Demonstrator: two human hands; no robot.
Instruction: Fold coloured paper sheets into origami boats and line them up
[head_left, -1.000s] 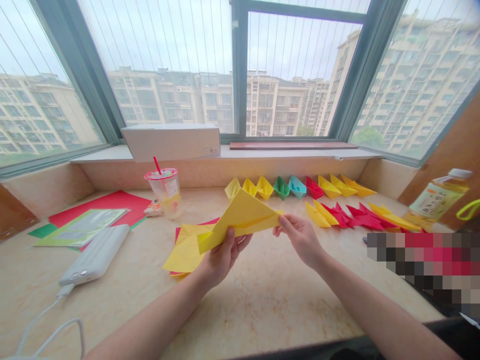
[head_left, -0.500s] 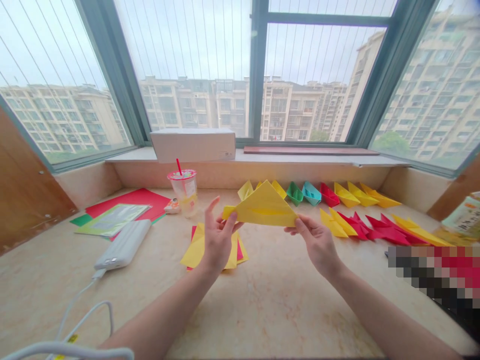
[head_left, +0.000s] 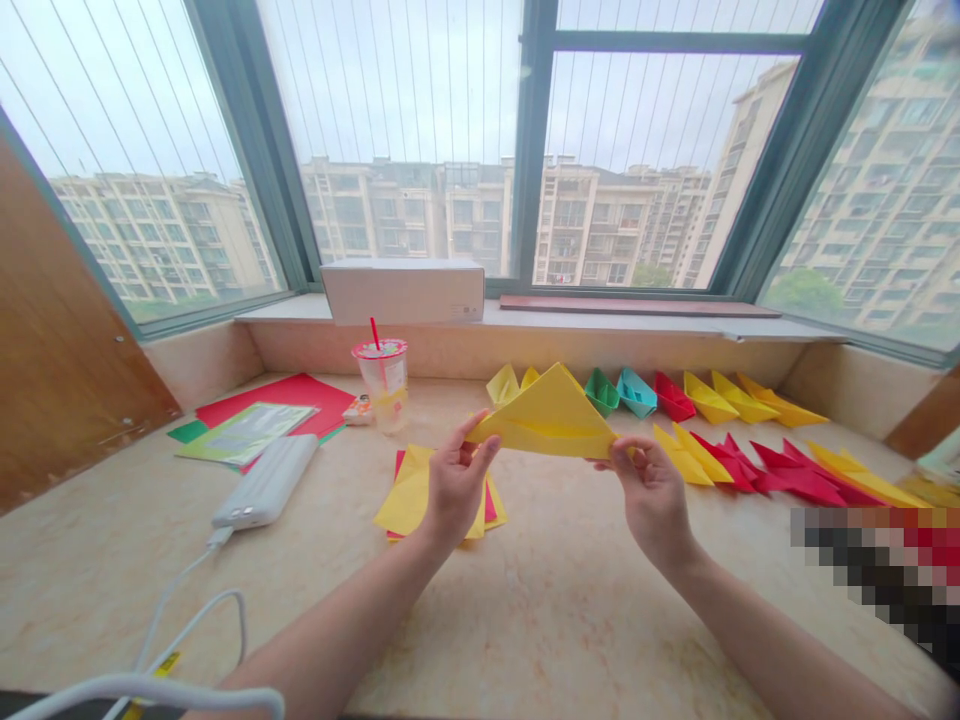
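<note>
A folded yellow paper triangle (head_left: 551, 412), its point upward and a band folded along its bottom edge, is held up above the table between both hands. My left hand (head_left: 459, 480) pinches its left corner with thumb and fingers. At the right corner, my right hand (head_left: 651, 490) grips it between thumb and fingers. Behind my left wrist lies a stack of yellow and red paper (head_left: 405, 500), partly covered by the hand. Beyond the triangle stand folded paper boats, among them a green boat (head_left: 602, 392) and a light blue boat (head_left: 637, 393).
Yellow and red folded papers (head_left: 795, 470) line the right side. A lidded cup with a straw (head_left: 384, 390), a white power bank (head_left: 268, 482) with a cable, and red sheets (head_left: 322, 397) are at left. On the sill sits a white box (head_left: 405, 293).
My left fingers, one of which was raised, have closed in on the triangle's left corner, and the band's left end no longer sticks out. The whole view has shifted slightly.
</note>
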